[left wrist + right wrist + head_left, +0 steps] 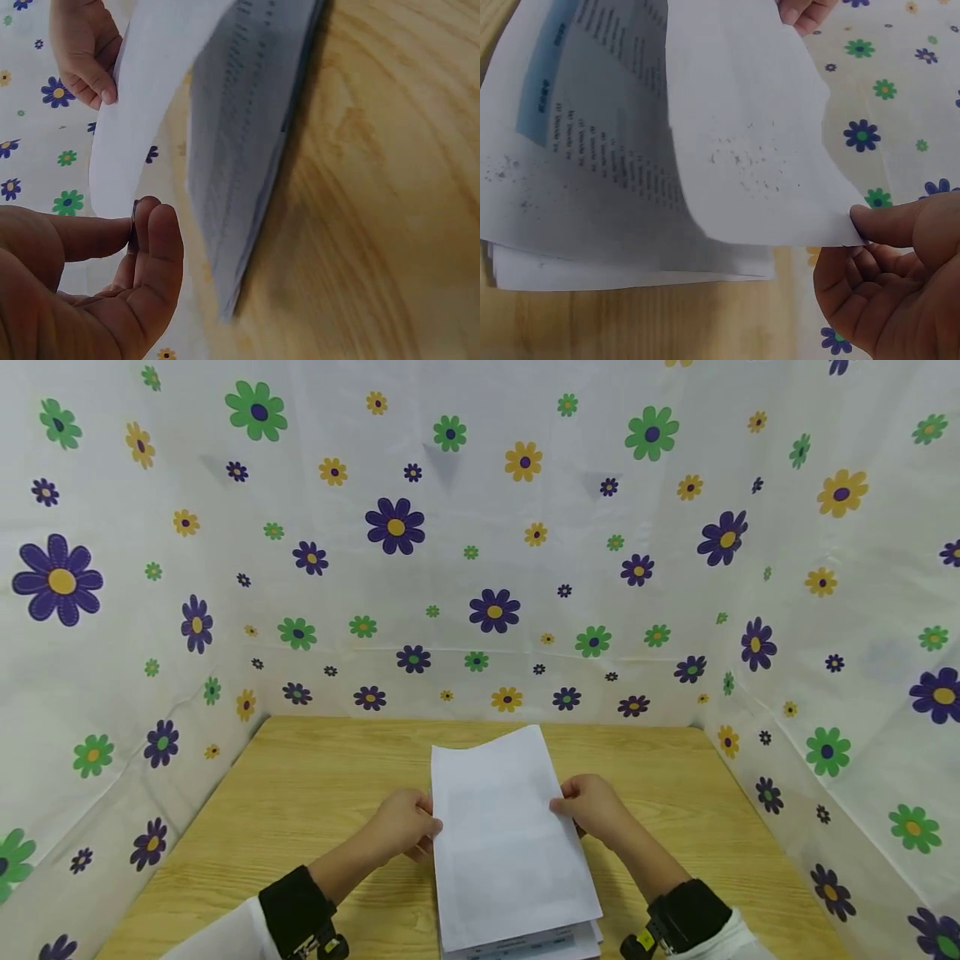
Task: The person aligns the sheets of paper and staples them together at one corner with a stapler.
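A white sheet of paper (510, 843), blank on its upper face, is raised over a stack of printed papers (540, 943). My left hand (405, 827) pinches the sheet's left edge between thumb and fingers. On the opposite edge, the thumb and fingers of my right hand (596, 810) grip it the same way. The right wrist view shows the sheet bowed, with dark specks, above a printed page (592, 150) with a blue band. From the left wrist, the stack (240, 135) lies on the table below the lifted sheet.
The wood-grain table (322, 777) extends to both sides of the papers. A white curtain with green, purple and yellow flowers (480, 527) encloses its back and sides. Each wrist wears a black band (296, 910) with a small camera.
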### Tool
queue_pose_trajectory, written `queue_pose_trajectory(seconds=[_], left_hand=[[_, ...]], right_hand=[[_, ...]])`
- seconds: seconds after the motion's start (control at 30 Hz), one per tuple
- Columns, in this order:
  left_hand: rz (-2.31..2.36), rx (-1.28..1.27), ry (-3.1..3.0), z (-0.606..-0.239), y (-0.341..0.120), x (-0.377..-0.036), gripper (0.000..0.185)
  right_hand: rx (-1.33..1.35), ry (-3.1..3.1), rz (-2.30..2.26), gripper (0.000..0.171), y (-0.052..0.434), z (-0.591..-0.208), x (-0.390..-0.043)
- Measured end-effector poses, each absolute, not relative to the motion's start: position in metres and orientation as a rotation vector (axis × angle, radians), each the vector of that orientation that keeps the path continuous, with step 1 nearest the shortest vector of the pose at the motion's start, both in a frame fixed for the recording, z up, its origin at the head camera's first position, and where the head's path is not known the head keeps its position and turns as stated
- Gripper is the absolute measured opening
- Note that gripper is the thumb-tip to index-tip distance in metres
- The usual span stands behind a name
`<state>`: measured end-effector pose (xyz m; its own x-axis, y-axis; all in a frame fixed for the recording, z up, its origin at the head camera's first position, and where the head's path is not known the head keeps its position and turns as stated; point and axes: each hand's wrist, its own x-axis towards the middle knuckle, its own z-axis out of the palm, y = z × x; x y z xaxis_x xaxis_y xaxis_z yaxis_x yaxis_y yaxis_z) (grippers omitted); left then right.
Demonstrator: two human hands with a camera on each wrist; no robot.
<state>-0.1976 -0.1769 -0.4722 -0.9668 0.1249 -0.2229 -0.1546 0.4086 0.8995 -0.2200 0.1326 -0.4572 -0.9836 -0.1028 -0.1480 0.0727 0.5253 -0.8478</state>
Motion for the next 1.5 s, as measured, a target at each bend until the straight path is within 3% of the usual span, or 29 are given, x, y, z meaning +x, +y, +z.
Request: queue_pose_trajectory(seconds=[0.73, 1.5], left_hand=[[1.245, 0.007, 2.557, -0.504, -0.172, -0.199, 0.020], [1.039, 0.057, 2.620, -0.504, -0.177, -0.199, 0.026]], right_hand=[[-0.001, 2.665, -1.185, 0.016, 0.128, -0.492, -0.220], [0.033, 2.992, -0.547, 0.027, 0.114, -0.497, -0.211]])
